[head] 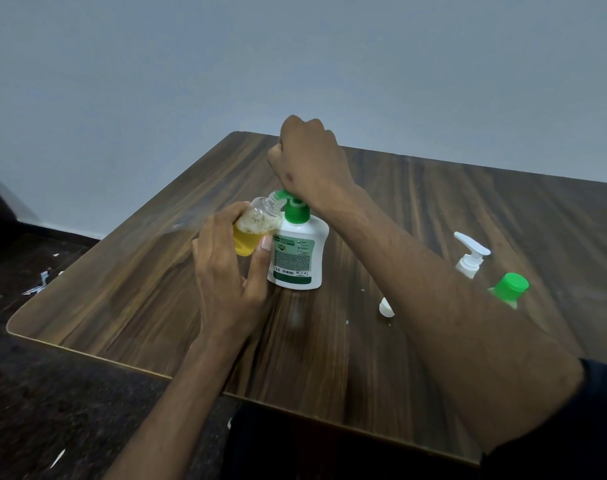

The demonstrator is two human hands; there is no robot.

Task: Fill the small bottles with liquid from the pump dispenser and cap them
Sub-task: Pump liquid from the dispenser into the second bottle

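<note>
The room is bounded by a plain pale grey-blue wall w/ a dark floor below; small white scraps are scattered on the floor at left. The work surface is a dark wood-grain laminate table w/ a rounded near-left corner.

The white pump dispenser w/ green pump head and green label is stood upright, approx. centre of the table. The right hand is closed into a fist and is pressed down on the pump head from above. The small clear plastic bottle, partly filled w/ yellow liquid and foam, is gripped round its body by the left hand, thumb on the near side, fingers wrapped behind.

Key relation: the bottle lies immediately left of the dispenser, touching or nearly touching it. Its long axis is tilted, neck up and to the right, so that the open mouth is met by the green spout. The left hand is nearer the bottle; the right is committed to the pump. Judgement: fill is in progress, approx. half done; spout-to-mouth alignment must be kept or liquid is lost down the side.

Right of the right forearm, well apart from the dispenser: a white pump-top bottle, a green-capped bottle, partly hidden, and a small white cap lying loose on the table.
</note>
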